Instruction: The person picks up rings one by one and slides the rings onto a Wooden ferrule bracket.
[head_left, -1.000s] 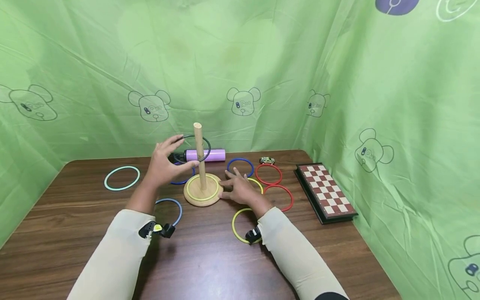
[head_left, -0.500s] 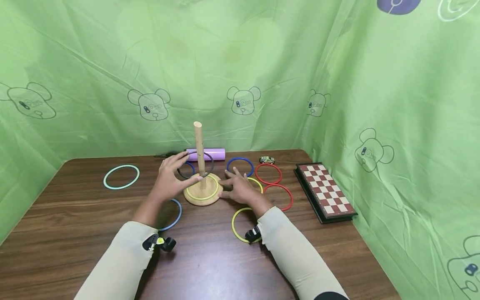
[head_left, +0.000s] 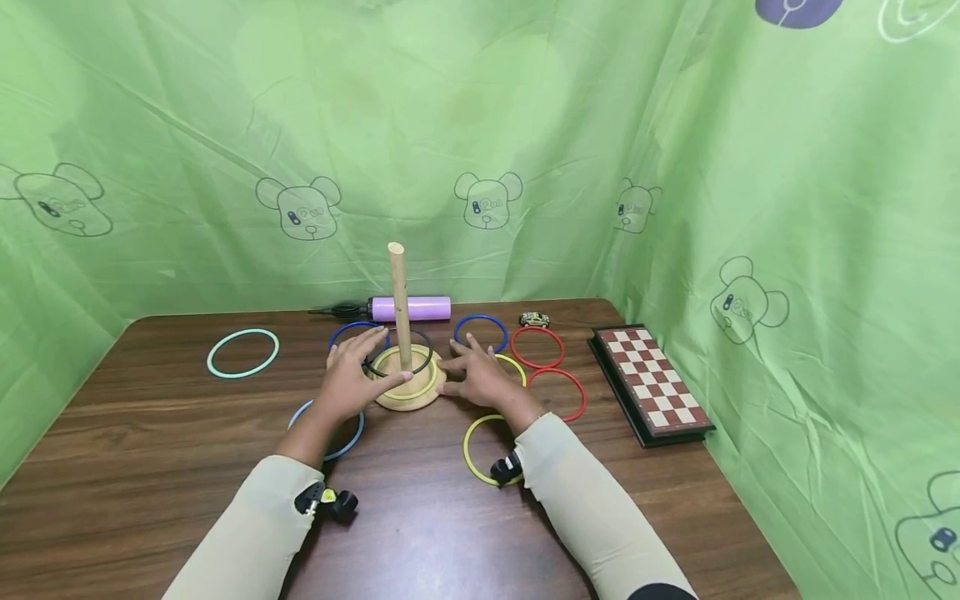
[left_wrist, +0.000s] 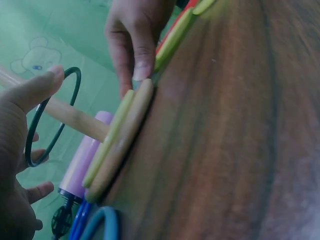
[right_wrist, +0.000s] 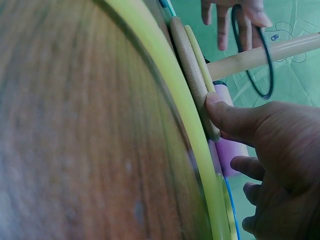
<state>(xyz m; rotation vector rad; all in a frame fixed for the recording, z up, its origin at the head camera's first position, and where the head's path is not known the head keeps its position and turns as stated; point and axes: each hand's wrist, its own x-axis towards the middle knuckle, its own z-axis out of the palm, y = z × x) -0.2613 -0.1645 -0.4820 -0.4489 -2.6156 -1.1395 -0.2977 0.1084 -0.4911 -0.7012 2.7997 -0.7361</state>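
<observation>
A wooden peg stand (head_left: 402,308) stands upright on the table, with a yellow ring (left_wrist: 108,140) lying on its round base (left_wrist: 124,134). My left hand (head_left: 348,377) holds a dark green ring (right_wrist: 271,75) between thumb and fingers. This ring encircles the peg, low down and just above the base. At the base's right edge, my right hand (head_left: 483,379) pinches the rim with thumb and forefinger; its other fingers hang free in the right wrist view. Part of the green ring is hidden behind my left fingers.
Around the stand lie a pale turquoise ring (head_left: 212,358), a light blue ring (head_left: 360,433), dark blue rings (head_left: 480,317), red rings (head_left: 562,346) and yellow rings (head_left: 467,454). Behind are a purple hand pump (head_left: 420,308) and a toy car (head_left: 534,319). A chessboard (head_left: 652,383) lies right.
My left hand has lowered the dark green ring along the peg, from near its upper half to just above the base. My right hand has stayed at the base.
</observation>
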